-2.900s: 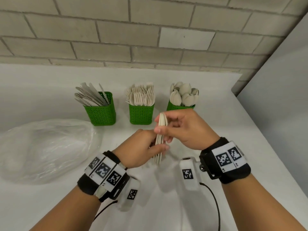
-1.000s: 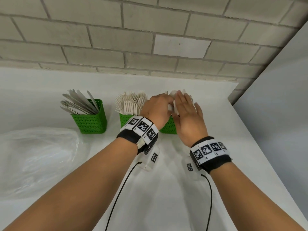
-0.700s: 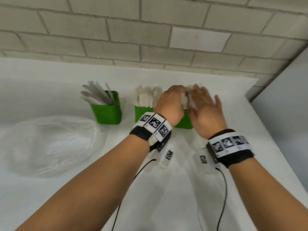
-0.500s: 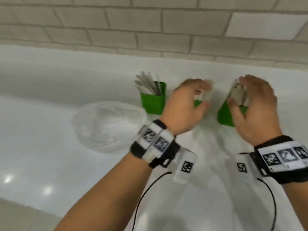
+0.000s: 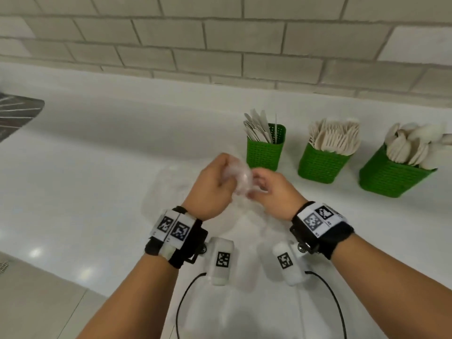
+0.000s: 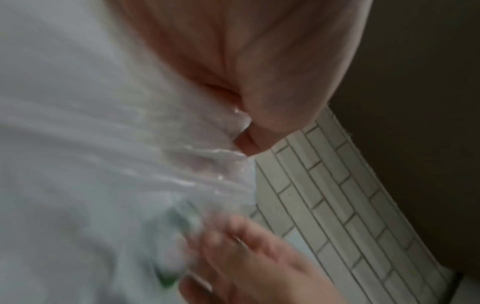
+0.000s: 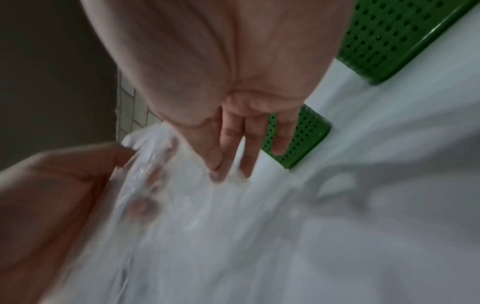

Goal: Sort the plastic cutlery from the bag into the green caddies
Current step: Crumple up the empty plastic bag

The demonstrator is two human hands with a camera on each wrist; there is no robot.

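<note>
Three green perforated plastic caddies are set in a row near the back edge of the white table (image 5: pixel 73 192), toward its right end. White plastic knives (image 5: pixel 256 128) are held upright in the left caddy (image 5: pixel 265 151), white plastic forks (image 5: pixel 335 139) in the middle caddy (image 5: pixel 320 165), and white plastic spoons (image 5: pixel 413 146) in the right caddy (image 5: pixel 391 178). A clear, crumpled plastic bag (image 5: pixel 241 178) is gathered just in front of the left caddy and raised above the table. It is gripped by the left hand (image 5: pixel 210 189) with curled fingers, and pinched by the thumb and fingers of the right hand (image 5: pixel 274 192); the film is draped downward between the wrists. No contents can be made out in the bag. A wall of pale grey brick (image 5: pixel 220 45) is seen behind the table. A dark object (image 5: pixel 17 116) is cut off at the left edge.
</note>
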